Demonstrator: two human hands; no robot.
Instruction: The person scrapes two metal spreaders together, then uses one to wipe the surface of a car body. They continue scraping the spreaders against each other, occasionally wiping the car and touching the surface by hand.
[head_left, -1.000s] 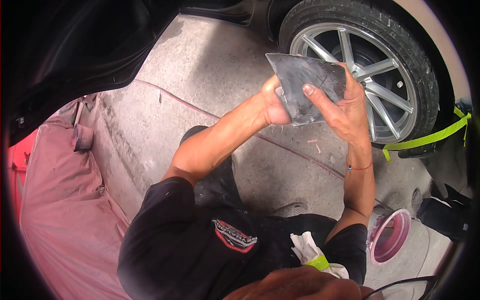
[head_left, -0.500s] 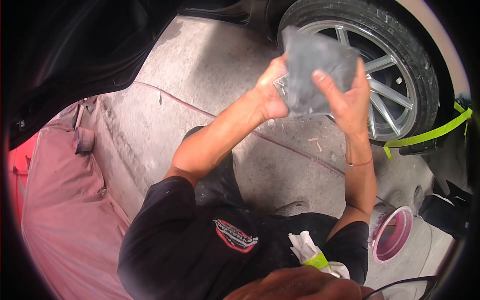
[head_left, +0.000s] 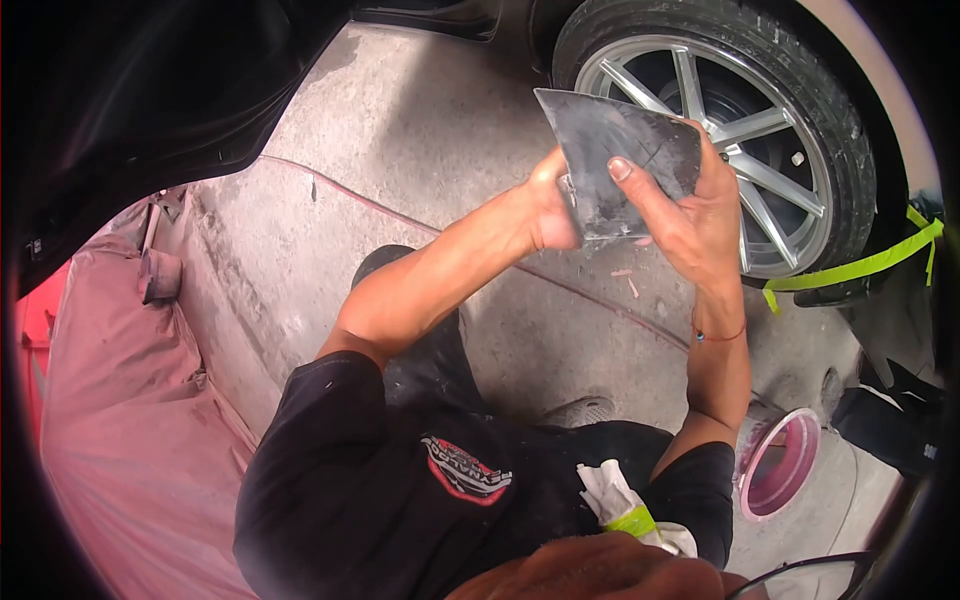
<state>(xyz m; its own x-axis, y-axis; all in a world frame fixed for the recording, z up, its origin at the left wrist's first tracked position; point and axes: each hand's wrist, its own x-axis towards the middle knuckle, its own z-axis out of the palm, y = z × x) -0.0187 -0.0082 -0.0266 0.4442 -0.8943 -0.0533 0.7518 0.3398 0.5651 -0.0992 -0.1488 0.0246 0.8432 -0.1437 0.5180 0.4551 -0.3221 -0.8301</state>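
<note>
We locate the dark grey plate (head_left: 620, 135) in the far right part of the scene, raised above the concrete floor (head_left: 480, 180) and partly overlapping our view of the alloy wheel (head_left: 755, 129). The right hand (head_left: 690, 225) clamps this plate: the thumb lies across the face turned toward us, and the other fingers pass behind the right edge. Pale smears mark this face. The left hand (head_left: 553, 218) is cupped at the plate's left side around a second plate (head_left: 571, 190), of which only a narrow strip shows; its fingertips are hidden from us. A red string bracelet (head_left: 724, 337) encircles the right wrist. Yellow-green tape (head_left: 860, 271) runs beside the tyre (head_left: 845, 130). At near right stands a pink-stained tub (head_left: 801, 448); at left, we note a pink sheet (head_left: 130, 370).
</note>
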